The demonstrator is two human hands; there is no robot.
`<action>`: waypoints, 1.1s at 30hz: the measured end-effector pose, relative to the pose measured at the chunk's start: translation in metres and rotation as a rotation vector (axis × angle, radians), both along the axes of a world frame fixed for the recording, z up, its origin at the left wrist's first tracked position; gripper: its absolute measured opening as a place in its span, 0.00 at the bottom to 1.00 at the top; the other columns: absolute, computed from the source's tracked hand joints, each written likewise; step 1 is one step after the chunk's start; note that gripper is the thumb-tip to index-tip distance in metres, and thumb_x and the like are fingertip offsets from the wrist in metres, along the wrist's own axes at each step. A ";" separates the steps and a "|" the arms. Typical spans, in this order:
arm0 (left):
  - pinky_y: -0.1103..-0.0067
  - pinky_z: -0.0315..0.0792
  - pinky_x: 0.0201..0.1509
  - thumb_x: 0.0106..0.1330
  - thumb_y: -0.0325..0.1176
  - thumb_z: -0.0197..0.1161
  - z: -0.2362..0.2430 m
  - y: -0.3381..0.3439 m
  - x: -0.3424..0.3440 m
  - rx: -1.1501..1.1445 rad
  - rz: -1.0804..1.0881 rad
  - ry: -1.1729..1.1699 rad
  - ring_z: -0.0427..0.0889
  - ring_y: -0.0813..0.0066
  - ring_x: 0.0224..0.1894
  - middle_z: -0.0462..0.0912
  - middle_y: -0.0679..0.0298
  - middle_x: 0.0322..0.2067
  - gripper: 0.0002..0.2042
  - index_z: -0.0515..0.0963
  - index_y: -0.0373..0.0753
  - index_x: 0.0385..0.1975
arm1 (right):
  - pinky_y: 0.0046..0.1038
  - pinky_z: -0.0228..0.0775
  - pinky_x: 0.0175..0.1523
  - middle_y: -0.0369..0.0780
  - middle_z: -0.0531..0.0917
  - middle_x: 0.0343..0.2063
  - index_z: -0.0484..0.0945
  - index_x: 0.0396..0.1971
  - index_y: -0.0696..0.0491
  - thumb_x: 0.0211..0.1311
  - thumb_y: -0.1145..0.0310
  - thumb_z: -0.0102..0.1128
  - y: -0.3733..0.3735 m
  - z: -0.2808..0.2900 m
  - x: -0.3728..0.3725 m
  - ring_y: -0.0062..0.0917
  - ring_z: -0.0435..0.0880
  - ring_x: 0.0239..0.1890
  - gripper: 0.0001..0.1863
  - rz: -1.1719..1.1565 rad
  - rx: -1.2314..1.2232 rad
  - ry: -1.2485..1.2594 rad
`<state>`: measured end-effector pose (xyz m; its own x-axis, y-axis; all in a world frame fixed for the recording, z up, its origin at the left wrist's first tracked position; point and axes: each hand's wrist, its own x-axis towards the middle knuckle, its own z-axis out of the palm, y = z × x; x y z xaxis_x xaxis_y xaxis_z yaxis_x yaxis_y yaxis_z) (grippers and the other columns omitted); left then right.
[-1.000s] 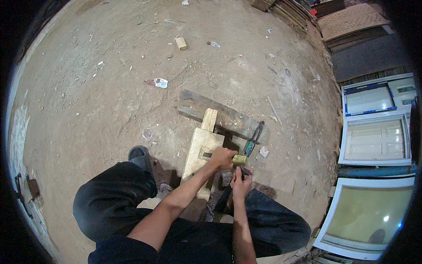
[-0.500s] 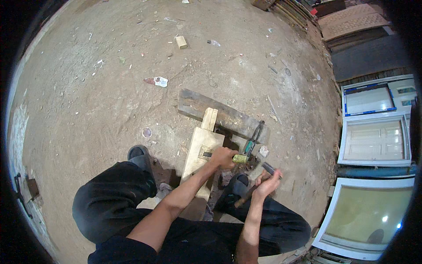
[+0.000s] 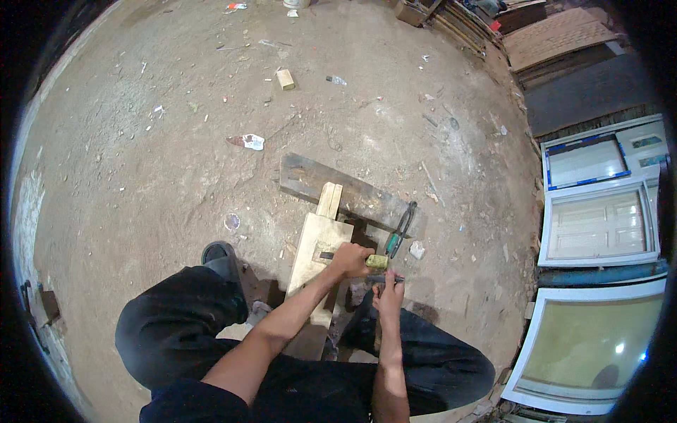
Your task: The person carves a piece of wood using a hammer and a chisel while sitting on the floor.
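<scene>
My left hand (image 3: 350, 261) is wrapped round a chisel with a yellow-green handle (image 3: 378, 261). Its dark blade (image 3: 326, 255) points left into a small cut recess in a pale wooden board (image 3: 314, 236). The chisel lies nearly level with the board's top. Just below the handle's end, my right hand (image 3: 388, 296) is closed on a hammer, whose dark metal head (image 3: 381, 279) shows at the fingers. Most of the hammer's shaft is hidden. A narrower wooden tongue (image 3: 329, 200) sticks out from the board's far end and rests on a grey plank (image 3: 335, 187).
A dark tool with a green grip (image 3: 393, 243) leans at the plank's right end, beside a whitish lump (image 3: 417, 250). Farther off lies a small wood block (image 3: 285, 79). White-framed panels (image 3: 592, 338) line the right side. My sandalled foot (image 3: 220, 254) is left of the board.
My right hand has swung the hammer leftward, from away at the right to close beside the chisel handle. The left hand keeps its hold. The whole view has shifted slightly.
</scene>
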<state>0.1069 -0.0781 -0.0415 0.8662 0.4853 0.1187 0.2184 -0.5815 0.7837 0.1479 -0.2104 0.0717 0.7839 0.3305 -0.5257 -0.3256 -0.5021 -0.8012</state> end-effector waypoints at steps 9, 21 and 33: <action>0.60 0.75 0.33 0.43 0.47 0.66 0.020 0.001 -0.001 -0.021 -0.063 0.084 0.82 0.52 0.30 0.82 0.55 0.25 0.17 0.81 0.50 0.35 | 0.18 0.55 0.14 0.34 0.70 0.17 0.67 0.33 0.50 0.71 0.50 0.44 -0.020 -0.014 0.045 0.14 0.63 0.12 0.18 -0.188 0.280 -0.247; 0.60 0.76 0.34 0.44 0.47 0.66 0.020 -0.001 -0.003 0.028 -0.117 0.188 0.82 0.52 0.30 0.83 0.55 0.25 0.18 0.81 0.52 0.37 | 0.18 0.51 0.15 0.31 0.64 0.16 0.57 0.33 0.48 0.71 0.48 0.44 -0.010 -0.004 0.017 0.12 0.59 0.12 0.19 -0.163 0.134 0.021; 0.59 0.73 0.30 0.43 0.48 0.67 0.017 -0.001 -0.007 -0.005 -0.038 -0.008 0.81 0.51 0.28 0.81 0.56 0.22 0.17 0.79 0.48 0.31 | 0.20 0.51 0.15 0.31 0.64 0.16 0.60 0.31 0.47 0.70 0.46 0.44 -0.003 0.001 0.025 0.14 0.59 0.11 0.19 -0.322 0.217 -0.116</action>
